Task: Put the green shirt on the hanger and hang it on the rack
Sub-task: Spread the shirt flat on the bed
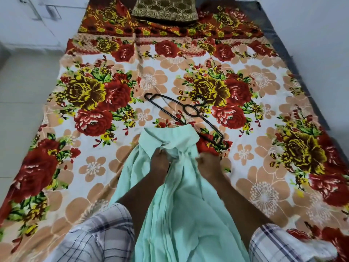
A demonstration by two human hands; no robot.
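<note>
The pale green shirt hangs bunched in front of me, its collar end reaching onto the bed. My left hand grips the cloth just below the collar. My right hand holds the shirt's right edge, its fingers partly buried in the folds. A black plastic hanger lies flat on the bed just beyond the collar, its hook pointing away from me; the shirt covers the hanger's near edge. No rack is in view.
The bed carries a floral sheet in red, yellow and peach. A brown embroidered pillow sits at the far end. White tiled floor runs along the left; a grey mattress edge shows at the far right.
</note>
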